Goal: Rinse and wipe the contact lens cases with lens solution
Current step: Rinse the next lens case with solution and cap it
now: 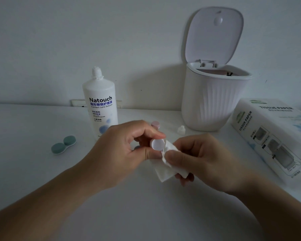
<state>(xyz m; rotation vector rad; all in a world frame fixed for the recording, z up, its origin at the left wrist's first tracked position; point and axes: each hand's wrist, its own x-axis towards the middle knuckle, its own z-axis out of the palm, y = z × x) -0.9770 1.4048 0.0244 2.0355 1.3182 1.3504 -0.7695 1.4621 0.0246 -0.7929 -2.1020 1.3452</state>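
My left hand (129, 145) pinched a white cap (157, 144); my right fingers (174, 156) gripped the tissue (165, 169), wiping. The green case (63, 145) lay closed, apparently untouched.

Solution bottle (101, 105) stands left of bin (212, 101), tissue box (274, 133) rightmost.

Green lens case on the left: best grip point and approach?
Judging by its pose, grip the green case at the narrow waist between its two round caps, from above. It lies flat on the table, clear of the bottle, so fingers could straddle the waist from either long side.
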